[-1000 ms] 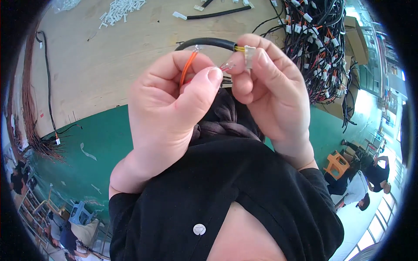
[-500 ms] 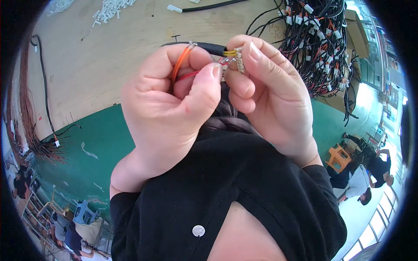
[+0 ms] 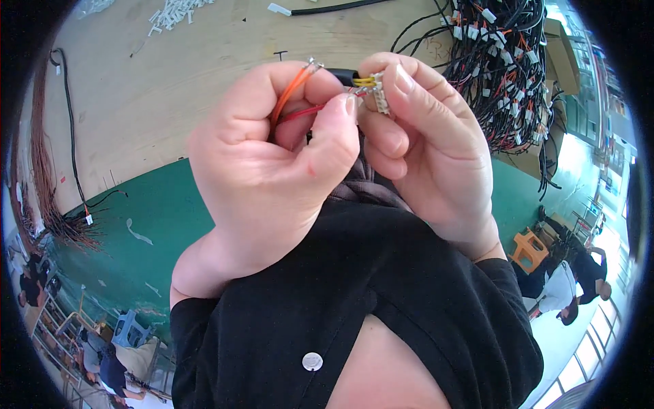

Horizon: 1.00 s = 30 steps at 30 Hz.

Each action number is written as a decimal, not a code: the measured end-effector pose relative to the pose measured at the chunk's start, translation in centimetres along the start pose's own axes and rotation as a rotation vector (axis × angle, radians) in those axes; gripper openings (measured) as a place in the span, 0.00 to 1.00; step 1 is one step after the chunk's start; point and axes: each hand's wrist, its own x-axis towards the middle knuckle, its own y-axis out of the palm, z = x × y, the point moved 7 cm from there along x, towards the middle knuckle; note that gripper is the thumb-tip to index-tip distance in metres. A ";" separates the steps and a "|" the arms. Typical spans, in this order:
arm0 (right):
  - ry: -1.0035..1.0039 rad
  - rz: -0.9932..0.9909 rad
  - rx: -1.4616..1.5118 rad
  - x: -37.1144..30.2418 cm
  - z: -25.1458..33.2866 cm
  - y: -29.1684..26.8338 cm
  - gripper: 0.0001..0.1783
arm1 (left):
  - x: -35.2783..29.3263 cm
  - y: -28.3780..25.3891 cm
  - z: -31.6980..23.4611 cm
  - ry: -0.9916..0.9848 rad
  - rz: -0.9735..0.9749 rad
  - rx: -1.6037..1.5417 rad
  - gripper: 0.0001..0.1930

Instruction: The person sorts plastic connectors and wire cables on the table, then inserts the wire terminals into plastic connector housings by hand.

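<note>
My right hand (image 3: 436,129) pinches a small white connector housing (image 3: 380,95) between thumb and fingers. Yellow wires (image 3: 364,82) run into the housing from a black-sleeved cable (image 3: 342,76). My left hand (image 3: 272,150) is closed on a red wire (image 3: 300,114), its thumb tip close by the housing. The metal end of the red wire lies at the housing's edge; whether it sits inside I cannot tell. Orange wires (image 3: 291,88) with bare metal terminals (image 3: 313,65) loop up out of the left hand's curled fingers.
A large heap of black cables with white connectors (image 3: 501,75) lies at the right of the wooden table (image 3: 170,102). Loose white housings (image 3: 178,12) lie at the far left. Brown wires (image 3: 42,163) hang over the left edge. People and stools (image 3: 528,249) are farther off.
Both hands have shifted slightly right. My left thumb and the red wire's metal end have come closer to the white housing.
</note>
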 end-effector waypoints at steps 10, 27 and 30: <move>-0.130 -0.051 -0.170 -0.3 0.5 0.1 0.12 | -0.2 0.2 -0.5 0.128 0.008 0.135 0.02; -0.185 -0.072 -0.136 -0.7 0.0 0.4 0.11 | -0.7 0.8 -0.3 0.286 0.005 0.017 0.02; -0.180 -0.109 -0.128 -0.6 0.3 0.3 0.11 | -0.5 0.9 -0.1 0.223 0.028 0.000 0.03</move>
